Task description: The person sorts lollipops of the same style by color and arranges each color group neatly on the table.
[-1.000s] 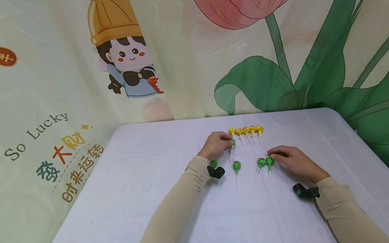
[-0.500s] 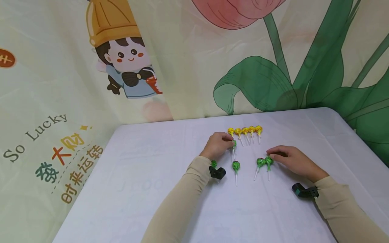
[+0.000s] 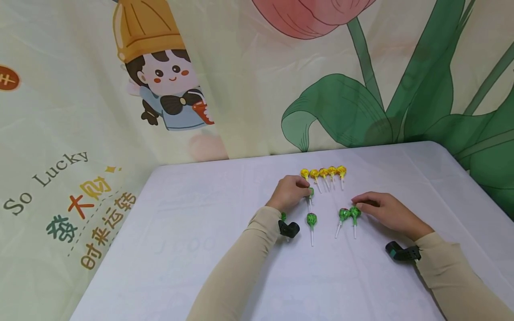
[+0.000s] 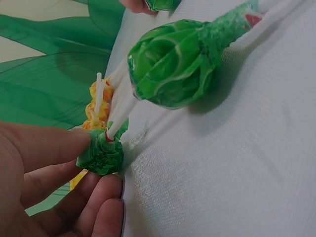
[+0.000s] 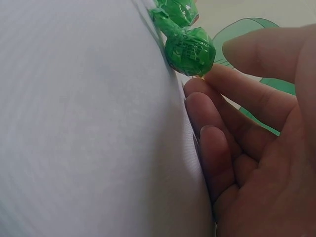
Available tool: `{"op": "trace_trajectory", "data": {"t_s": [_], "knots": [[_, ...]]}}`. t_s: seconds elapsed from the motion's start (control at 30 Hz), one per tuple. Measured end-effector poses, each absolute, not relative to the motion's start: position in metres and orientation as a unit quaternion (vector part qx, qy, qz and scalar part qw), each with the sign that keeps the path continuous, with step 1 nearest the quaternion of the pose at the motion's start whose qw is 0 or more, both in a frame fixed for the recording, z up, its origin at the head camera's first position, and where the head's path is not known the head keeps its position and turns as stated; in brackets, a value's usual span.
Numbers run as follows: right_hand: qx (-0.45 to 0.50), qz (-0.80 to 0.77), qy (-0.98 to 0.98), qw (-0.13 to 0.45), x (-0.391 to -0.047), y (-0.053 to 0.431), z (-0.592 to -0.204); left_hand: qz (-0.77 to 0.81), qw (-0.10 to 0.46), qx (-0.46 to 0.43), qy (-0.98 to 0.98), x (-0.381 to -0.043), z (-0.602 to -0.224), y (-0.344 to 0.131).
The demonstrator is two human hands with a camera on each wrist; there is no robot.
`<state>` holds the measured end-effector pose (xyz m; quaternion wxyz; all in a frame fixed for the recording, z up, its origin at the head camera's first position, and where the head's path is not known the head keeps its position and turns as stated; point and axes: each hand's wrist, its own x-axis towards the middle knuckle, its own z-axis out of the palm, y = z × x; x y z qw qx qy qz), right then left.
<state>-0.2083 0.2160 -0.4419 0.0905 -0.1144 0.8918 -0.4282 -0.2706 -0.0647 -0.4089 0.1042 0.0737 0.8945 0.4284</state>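
My left hand [image 3: 290,192] pinches a green-wrapped lollipop [image 4: 101,155] by its head between thumb and fingers, just in front of the yellow row. Its white stick points toward a second green lollipop [image 3: 311,220] lying nearer me. Another green lollipop [image 3: 283,216] is mostly hidden behind my left wrist. My right hand [image 3: 391,213] rests on the table with fingers loosely bent beside a green lollipop [image 5: 190,52]. The thumb stands slightly apart from that head, and the index fingertip is right at it. One more green lollipop [image 3: 344,215] leans close on its left.
Several yellow lollipops [image 3: 323,173] lie in a row at the back, sticks toward me. A white cloth covers the table [image 3: 192,249]. Behind its far edge hangs a printed backdrop [image 3: 249,89]. Black wrist cameras sit on both sleeves.
My left hand has shifted slightly to the right and nearer me with the green lollipop, its stick now reaching close to the lollipop in front. The right hand stays in place.
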Motion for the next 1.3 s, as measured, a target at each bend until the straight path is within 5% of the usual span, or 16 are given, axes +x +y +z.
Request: {"op": "trace_trajectory", "data": {"t_s": [1.3], "knots": [[-0.113, -0.430, 0.891, 0.093, -0.2099, 0.2183, -0.4417, 0.386, 0.089, 0.102, 0.912, -0.2741, -0.4164, -0.0623]]}}
